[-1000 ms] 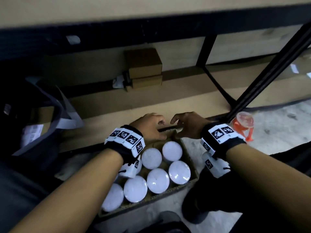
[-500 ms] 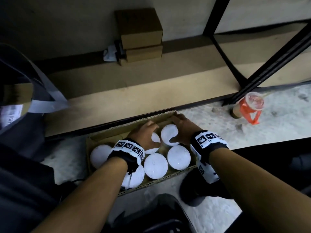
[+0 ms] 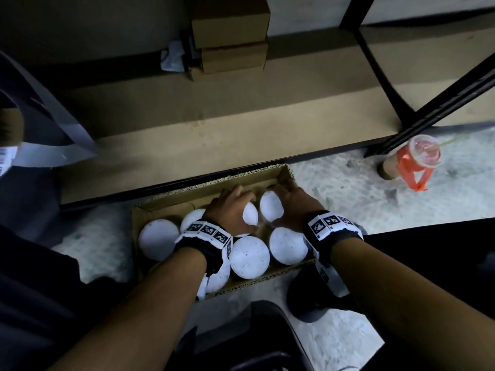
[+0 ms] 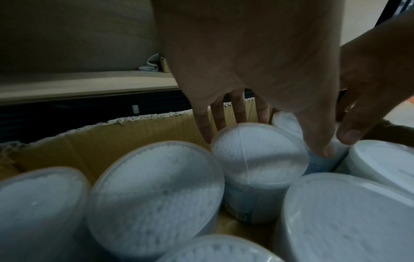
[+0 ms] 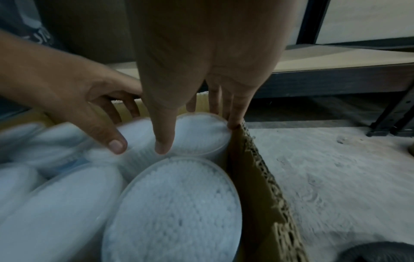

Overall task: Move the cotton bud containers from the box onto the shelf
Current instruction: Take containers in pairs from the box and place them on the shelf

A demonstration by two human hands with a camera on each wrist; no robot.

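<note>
1. On the pale concrete floor, just in front of the low tan wooden shelf, lies the shallow brown corrugated cardboard box packed with round clear-lidded tubs of white cotton buds; the left wristband covers part of the near-left tubs, and how many tubs there are in all cannot be told.
2. In the right wrist view the tubs at the left edge are smeared by blur.
3. The left hand reaches down over the far-row tub: fingers behind it against the box wall, thumb on its near right side, clasping it.
4. The right hand clasps the neighbouring far-corner tub the same way, fingers behind, thumb on the front rim.
5. Both tubs sit inside the box, touching each other.
6. Two stacked brown cartons stand at the back of the shelf.
7. An orange-strapped plastic drink cup stands on the floor to the right.
</note>
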